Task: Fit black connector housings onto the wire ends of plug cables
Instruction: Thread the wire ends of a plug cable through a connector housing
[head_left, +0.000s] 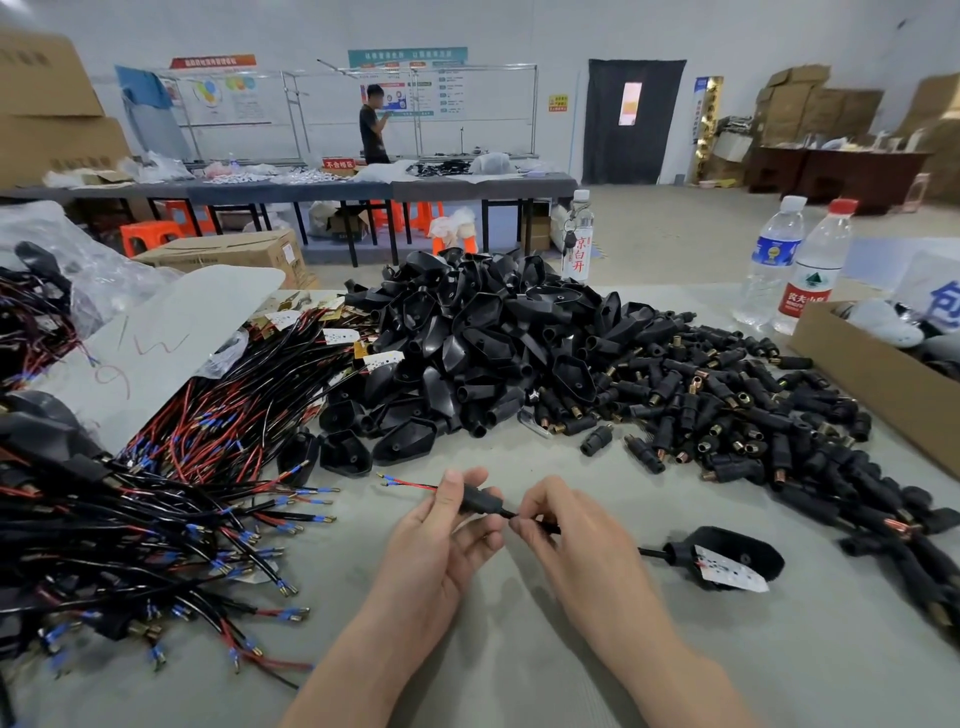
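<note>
Near centre, over the grey table (498, 654). Left hand (441, 530) curled round a small black connector housing (480, 501), thumb on top. Right hand (563, 525) pinches the cable (652, 552) just right of that housing. Red wire ends (397, 481) with blue terminals stick out left of the left hand; the plug (727, 553) lies on the table to the right. Step looks like seating the housing along the cable. Next likely needs a firm cable hold while the housing is pushed toward the terminals. Spare housings (467, 353) are heaped further back.
</note>
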